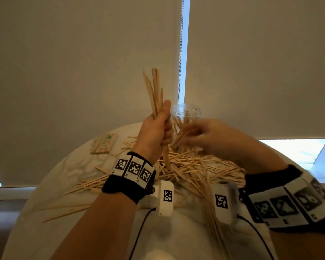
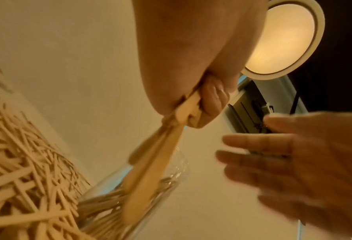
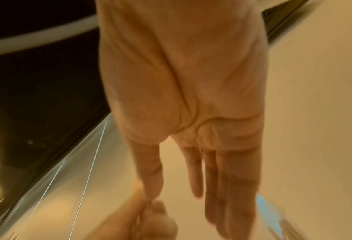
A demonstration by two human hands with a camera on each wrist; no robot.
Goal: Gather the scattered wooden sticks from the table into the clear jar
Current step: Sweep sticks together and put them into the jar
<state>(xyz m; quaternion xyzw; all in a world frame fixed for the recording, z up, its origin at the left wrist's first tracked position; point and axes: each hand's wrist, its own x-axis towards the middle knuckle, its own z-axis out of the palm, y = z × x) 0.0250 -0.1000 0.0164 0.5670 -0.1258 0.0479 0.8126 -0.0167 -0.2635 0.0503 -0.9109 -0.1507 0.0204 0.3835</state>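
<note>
My left hand [image 1: 158,128] grips a bundle of wooden sticks [image 1: 155,91] upright in a fist above the table; the same hand [image 2: 201,100] and bundle of sticks [image 2: 148,170] show in the left wrist view, with the bundle's lower ends in front of the clear jar [image 2: 171,186]. The clear jar [image 1: 186,112] stands just behind both hands and holds several sticks. My right hand [image 1: 201,136] is blurred, with fingers straight and empty, reaching toward the jar and bundle; the right hand [image 3: 207,170] looks flat and open. A heap of loose sticks [image 1: 191,166] covers the table's middle.
The round white table [image 1: 64,231] has more stray sticks [image 1: 73,209] at the left. A wrapped pack of sticks [image 1: 104,143] lies at the far left. Roller blinds with a bead chain [image 1: 180,53] hang close behind the jar.
</note>
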